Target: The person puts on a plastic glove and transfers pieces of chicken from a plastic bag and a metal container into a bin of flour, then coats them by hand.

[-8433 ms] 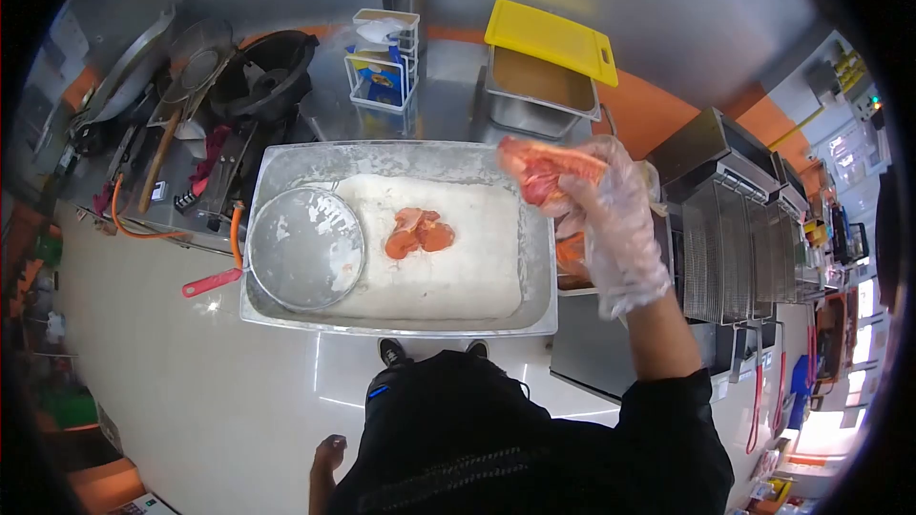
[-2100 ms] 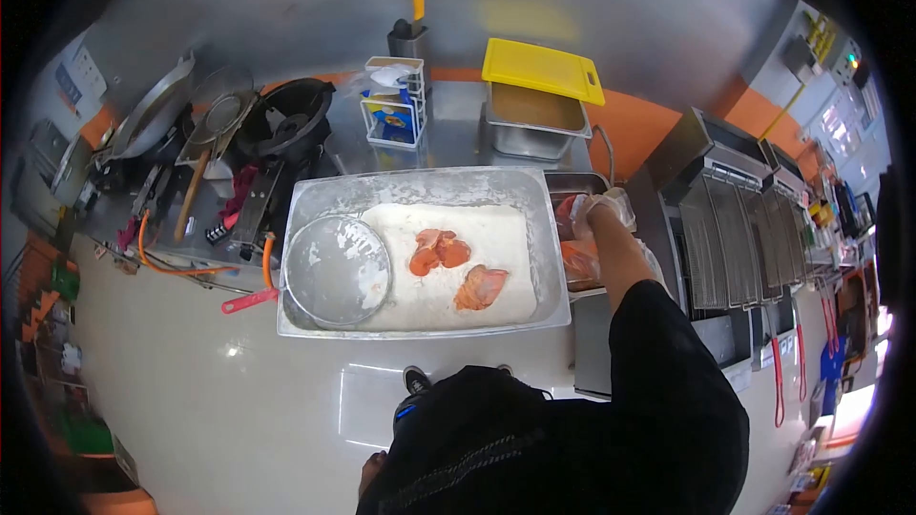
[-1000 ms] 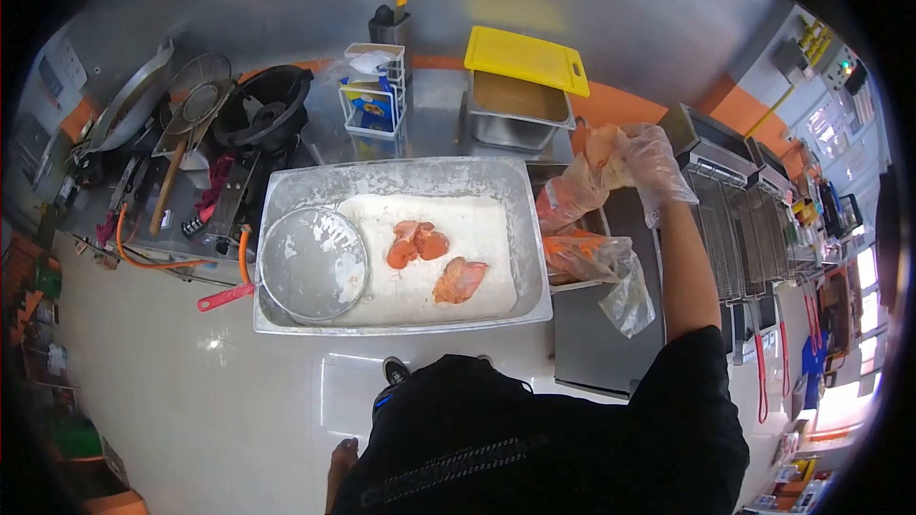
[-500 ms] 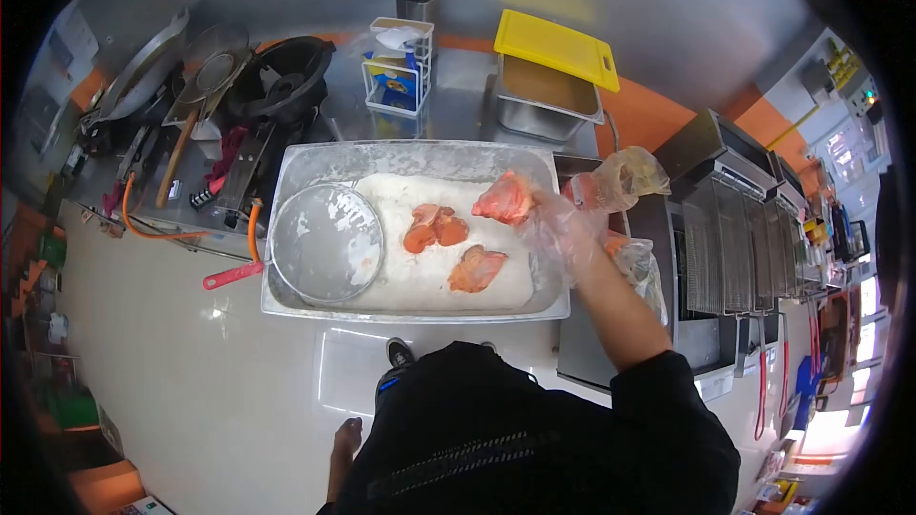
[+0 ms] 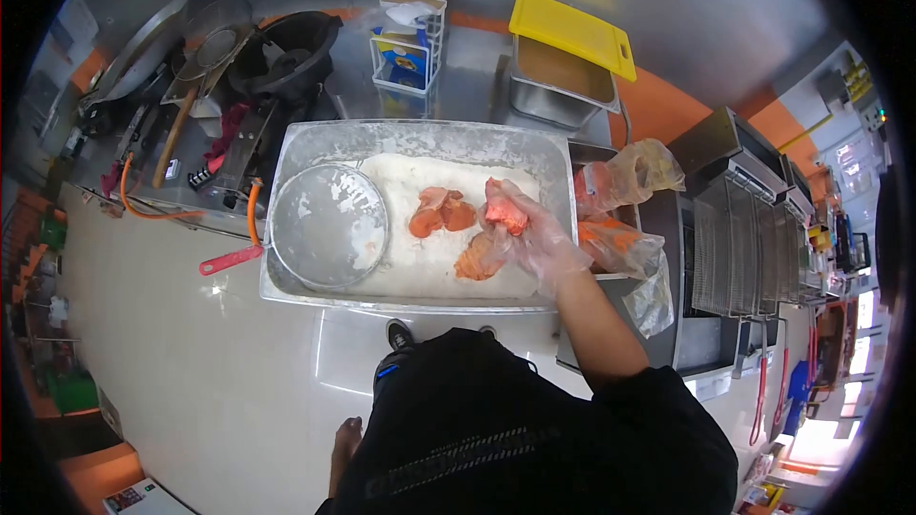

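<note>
While the gloved right hand (image 5: 542, 240) grasps a raw meat piece (image 5: 503, 207) over the right half of the metal tray (image 5: 429, 140), between its far and near edges, the left hand (image 5: 347, 435) hangs beyond the near edge, and whether it is clenched I cannot tell. The piece looks soft, moist and light enough for one hand, likely slippery and more apt to sag than break. Its thick middle seems the surest place to hold, rather than a loose end. Another piece (image 5: 473, 262) lies on the white powder (image 5: 405, 272), partly hidden by the right hand.
</note>
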The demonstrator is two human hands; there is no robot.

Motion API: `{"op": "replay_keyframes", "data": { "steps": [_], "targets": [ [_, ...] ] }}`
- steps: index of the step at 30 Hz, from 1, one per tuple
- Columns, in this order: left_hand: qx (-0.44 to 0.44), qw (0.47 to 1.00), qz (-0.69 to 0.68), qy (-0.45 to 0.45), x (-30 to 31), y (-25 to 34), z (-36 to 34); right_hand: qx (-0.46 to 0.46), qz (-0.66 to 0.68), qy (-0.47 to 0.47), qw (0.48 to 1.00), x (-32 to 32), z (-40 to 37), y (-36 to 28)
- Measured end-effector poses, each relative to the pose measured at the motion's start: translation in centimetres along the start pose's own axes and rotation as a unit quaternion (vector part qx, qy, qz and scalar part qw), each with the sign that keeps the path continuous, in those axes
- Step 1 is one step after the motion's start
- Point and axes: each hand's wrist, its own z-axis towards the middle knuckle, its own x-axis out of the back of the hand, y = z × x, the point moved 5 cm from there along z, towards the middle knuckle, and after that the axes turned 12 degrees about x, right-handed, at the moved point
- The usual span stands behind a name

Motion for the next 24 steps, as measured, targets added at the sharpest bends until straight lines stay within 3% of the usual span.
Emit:
{"op": "replay_keyframes", "data": {
  "steps": [1,3,5,7,9,10,11,18,20,22,24],
  "targets": [
    [0.049,0.998,-0.029,-0.005,-0.1,0.5,0.0,0.000,0.000,0.002,1.000,-0.5,-0.4,-0.1],
    [0.002,1.000,-0.011,0.007,1.0,1.6,-1.1,0.083,-0.219,-0.036,0.972,-2.1,-1.7,-1.2],
    [-0.047,0.999,0.010,0.015,1.2,1.8,-1.4,0.121,-0.245,-0.054,0.961,-5.7,-3.8,-1.9],
    [-0.124,0.990,-0.064,-0.007,0.3,0.4,0.9,0.165,-0.274,-0.078,0.944,-9.1,-5.3,-3.0],
    [-0.089,0.996,-0.026,-0.003,0.8,1.7,0.7,0.253,-0.396,-0.088,0.878,-11.4,-7.0,-4.1],
    [-0.047,0.999,0.009,0.001,1.2,2.1,-0.5,0.273,-0.375,-0.108,0.879,-12.6,-8.1,-3.8],
    [-0.070,0.997,0.036,0.004,2.4,4.1,-2.6,0.292,-0.353,-0.127,0.880,-13.4,-8.8,-3.8],
    [-0.026,1.000,0.017,0.007,1.8,1.4,-0.5,0.163,-0.445,-0.316,0.822,-16.4,-12.0,-3.6],
    [-0.017,1.000,-0.007,0.000,2.8,2.8,-1.4,0.121,-0.463,-0.337,0.811,-16.8,-12.2,-3.7],
    [0.057,0.998,0.024,0.008,4.2,4.6,-2.8,0.081,-0.484,-0.345,0.800,-16.8,-12.0,-3.8],
    [0.028,0.999,0.010,0.013,3.7,2.6,-0.9,0.040,-0.513,-0.339,0.788,-16.6,-11.2,-3.9]
  ]
}}
